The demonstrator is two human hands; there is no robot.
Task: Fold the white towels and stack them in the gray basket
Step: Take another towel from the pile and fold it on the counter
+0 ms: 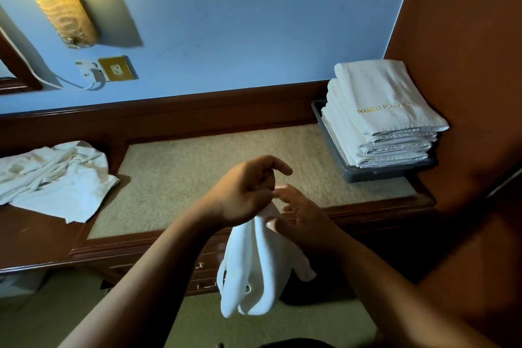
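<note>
Two hands meet at the front of the desk (197, 161): the left hand (245, 192) pinches the top of a white towel (254, 268) hanging limp. The right hand (303, 219), blurred, fingers half curled, touches it; whether it grips I cannot tell. Folded towels (378, 99) fill the gray basket (367, 175) at right; a crumpled pile (53, 178) lies left.

We find the beige carpet-like desk inset (211, 155) open between the crumpled white towel heap (53, 178) at left and the gray plastic basket (367, 174) at right, whose tall folded white towel stack (378, 116) crowds the brown side wall (466, 65).
</note>
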